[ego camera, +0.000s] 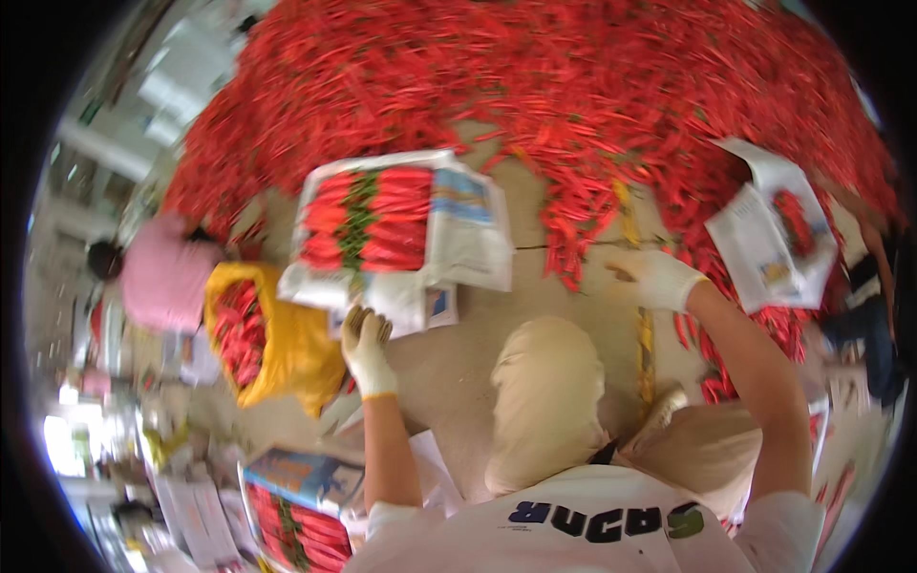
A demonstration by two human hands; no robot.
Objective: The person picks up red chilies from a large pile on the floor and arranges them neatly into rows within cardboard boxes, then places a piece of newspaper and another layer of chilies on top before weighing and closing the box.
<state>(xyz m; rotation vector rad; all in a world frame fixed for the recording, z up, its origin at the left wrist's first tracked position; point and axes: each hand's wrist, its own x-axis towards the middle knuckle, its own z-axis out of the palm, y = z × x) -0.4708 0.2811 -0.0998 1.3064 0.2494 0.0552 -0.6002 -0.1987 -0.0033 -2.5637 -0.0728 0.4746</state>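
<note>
My left hand [368, 347], in a white knitted glove, is at the near edge of a paper-lined box of red chili peppers [401, 218]; its fingers are curled, and whether they grip the paper liner [390, 301] I cannot tell. The peppers lie in two columns, green stems meeting in the middle. My right hand [655, 279], also gloved and blurred, is over the concrete floor, right of a tongue of loose peppers [569, 243]; its fingers point left and whether it holds anything is unclear.
A huge heap of red peppers [530, 79] spans the far side. A yellow sack of peppers [301, 351] stands left, beside a person in pink [168, 272]. Another packed box [308, 530] is lower left. At right are a paper-lined box [781, 229] and another person [870, 322].
</note>
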